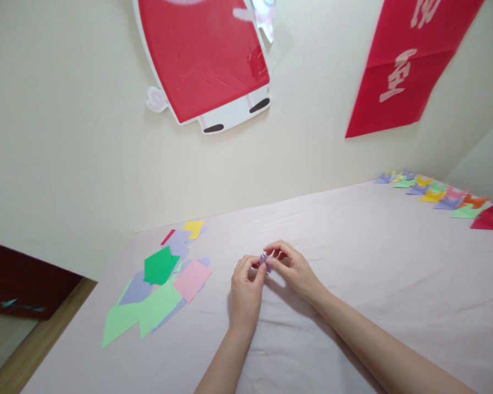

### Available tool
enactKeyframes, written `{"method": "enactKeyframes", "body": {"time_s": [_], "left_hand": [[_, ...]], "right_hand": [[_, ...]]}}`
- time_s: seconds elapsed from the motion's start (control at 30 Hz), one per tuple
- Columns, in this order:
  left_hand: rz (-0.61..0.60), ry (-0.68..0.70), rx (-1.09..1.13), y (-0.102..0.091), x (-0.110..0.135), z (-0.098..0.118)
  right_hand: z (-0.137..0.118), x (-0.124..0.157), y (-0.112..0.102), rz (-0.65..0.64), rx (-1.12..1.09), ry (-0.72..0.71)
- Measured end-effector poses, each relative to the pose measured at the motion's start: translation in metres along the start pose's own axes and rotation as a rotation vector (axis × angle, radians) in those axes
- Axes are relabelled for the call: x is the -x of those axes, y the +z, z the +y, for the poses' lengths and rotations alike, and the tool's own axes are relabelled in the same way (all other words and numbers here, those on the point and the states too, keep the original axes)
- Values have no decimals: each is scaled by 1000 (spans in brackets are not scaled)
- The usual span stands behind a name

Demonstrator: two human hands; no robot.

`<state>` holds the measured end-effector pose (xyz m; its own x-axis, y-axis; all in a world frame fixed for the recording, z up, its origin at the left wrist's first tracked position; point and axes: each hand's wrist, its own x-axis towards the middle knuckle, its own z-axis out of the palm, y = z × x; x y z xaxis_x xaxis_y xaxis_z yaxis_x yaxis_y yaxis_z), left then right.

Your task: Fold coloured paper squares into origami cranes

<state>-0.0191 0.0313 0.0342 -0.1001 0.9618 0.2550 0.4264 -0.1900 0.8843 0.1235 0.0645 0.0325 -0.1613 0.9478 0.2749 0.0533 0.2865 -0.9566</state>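
Observation:
A small piece of folded purple paper (264, 258) is held up between my two hands, just above the pale sheet (337, 241). My left hand (247, 280) pinches it from the left with thumb and forefinger. From the other side, my right hand (288, 267) grips its right edge between thumb and fingers. The fingers cover much of the paper, so its full shape is hidden.
Loose coloured paper lies on the left, including a dark green piece (160, 266), a pink square (192, 280) and light green sheets (121, 323). Several folded paper shapes (449, 202) line the far right edge. A wall (304, 158) with red decorations rises behind.

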Motion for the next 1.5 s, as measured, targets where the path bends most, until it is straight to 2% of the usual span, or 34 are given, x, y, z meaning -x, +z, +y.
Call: {"method": "enactKeyframes", "body": {"time_s": [0.33,0.4,0.63,0.93,1.27,1.5], "left_hand": [[-77,-104,92,2,-2,-7],[-81,-135,133,1,-5,-8],[-53,-102,195,-5,-11,-10],[-45,-113,302,-4,-12,-9],[-58,-100,243,-4,-11,-9],[-64,-47,72,-2,-9,-14]], "right_hand": [[11,-1,-2,-39,-130,159],[10,-2,-3,-39,-117,150],[4,-5,-10,-89,-19,65],[6,-4,-8,-148,-181,116],[4,-5,-9,-155,-211,148],[5,-4,-6,-192,-21,94]]}}
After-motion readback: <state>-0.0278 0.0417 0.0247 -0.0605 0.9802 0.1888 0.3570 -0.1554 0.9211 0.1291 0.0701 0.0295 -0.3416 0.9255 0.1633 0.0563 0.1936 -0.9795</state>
